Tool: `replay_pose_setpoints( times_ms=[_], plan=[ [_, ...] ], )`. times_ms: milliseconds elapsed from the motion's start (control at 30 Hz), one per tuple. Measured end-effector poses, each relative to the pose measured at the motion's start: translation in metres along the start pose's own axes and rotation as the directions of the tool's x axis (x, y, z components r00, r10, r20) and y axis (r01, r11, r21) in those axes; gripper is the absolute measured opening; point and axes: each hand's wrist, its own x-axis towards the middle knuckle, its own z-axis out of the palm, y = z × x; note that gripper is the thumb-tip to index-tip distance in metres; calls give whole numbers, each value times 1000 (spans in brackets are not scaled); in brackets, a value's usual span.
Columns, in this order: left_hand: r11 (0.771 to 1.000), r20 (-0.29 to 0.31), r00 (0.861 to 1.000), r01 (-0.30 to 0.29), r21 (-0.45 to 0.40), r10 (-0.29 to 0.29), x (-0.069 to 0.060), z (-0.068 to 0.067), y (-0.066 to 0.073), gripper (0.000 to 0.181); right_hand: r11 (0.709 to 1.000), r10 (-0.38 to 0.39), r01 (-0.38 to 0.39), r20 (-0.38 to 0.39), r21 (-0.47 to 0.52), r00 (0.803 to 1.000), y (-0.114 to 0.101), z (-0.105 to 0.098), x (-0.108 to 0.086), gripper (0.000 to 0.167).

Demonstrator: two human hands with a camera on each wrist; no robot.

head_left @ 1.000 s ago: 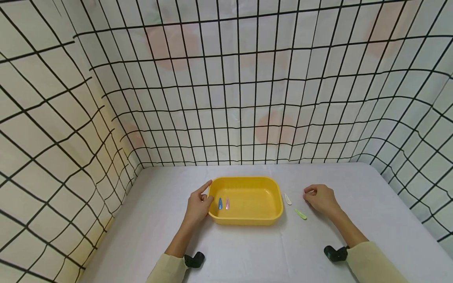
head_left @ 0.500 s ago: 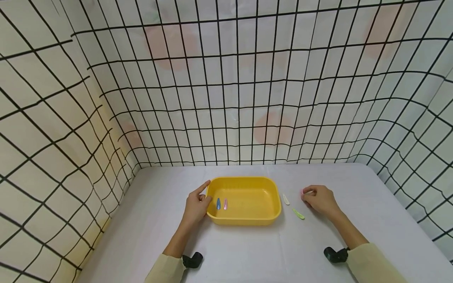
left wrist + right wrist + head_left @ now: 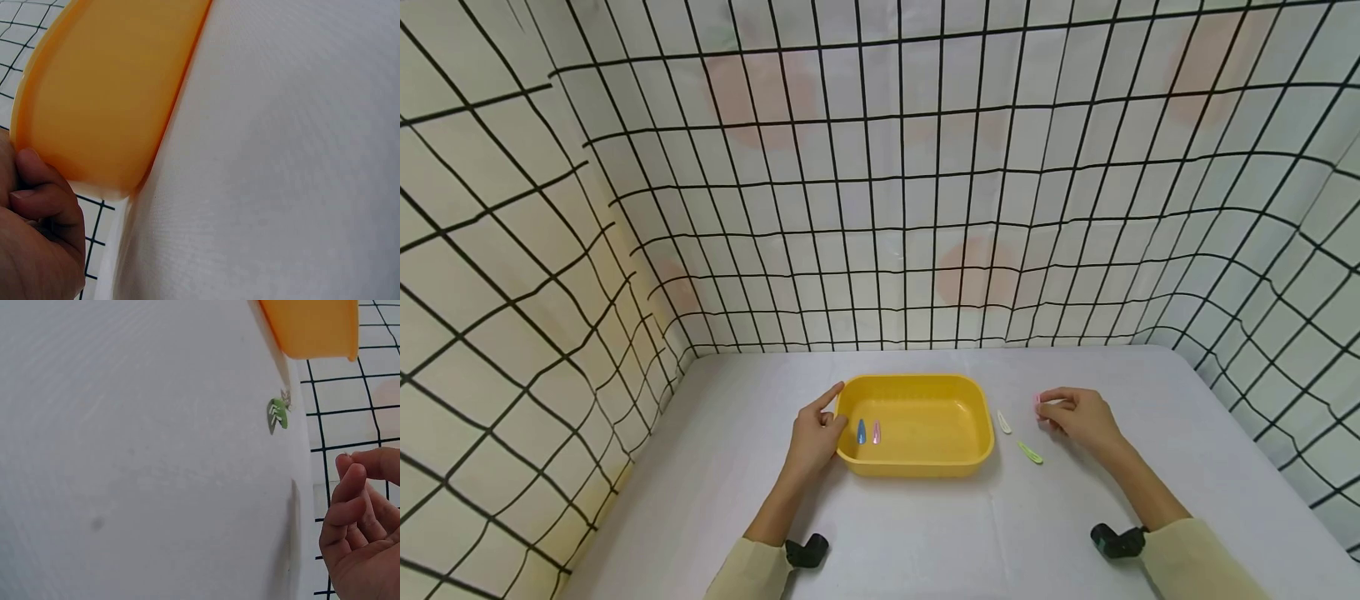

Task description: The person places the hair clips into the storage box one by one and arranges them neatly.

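A yellow tray (image 3: 917, 468) stands on the table, with a blue hair clip (image 3: 861, 432) and a pink hair clip (image 3: 876, 432) lying at its left inside. My left hand (image 3: 812, 435) grips the tray's left rim; in the left wrist view the hand (image 3: 47, 231) has its fingers bent against the tray's end (image 3: 94, 125). Right of the tray, my right hand (image 3: 1081, 418) pinches a small pink clip (image 3: 1038, 407) between thumb and finger. In the right wrist view that hand (image 3: 369, 531) mostly hides what it pinches.
Between the tray and my right hand lie a white clip (image 3: 1004, 422) and a green clip (image 3: 1030, 452) on the white-covered table (image 3: 925, 533). A black wire grid over white cloth (image 3: 880, 200) rises behind the table and at both sides.
The right hand has turned slightly, still pinching the pink clip. The left hand keeps its grip on the tray. The whole head view has shifted a little.
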Motion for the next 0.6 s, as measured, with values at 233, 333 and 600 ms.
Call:
replay_pose_setpoints(
  times_ms=[233, 333, 600],
  plan=[
    [1000, 7, 1000, -1, -6, 1, 0, 0, 0, 60, 997, -35, 34, 10, 71, 999, -4, -3, -1, 38],
    [1000, 8, 1000, 1, -9, -1, 0, 0, 0, 60, 994, -38, 36, 16, 106, 999, -7, -3, -3, 39],
    [1000, 1, 1000, 20, 5, -20, 1, 0, 1, 60, 983, -68, 59, 45, 173, 997, -19, -2, -12, 40]
  ],
)
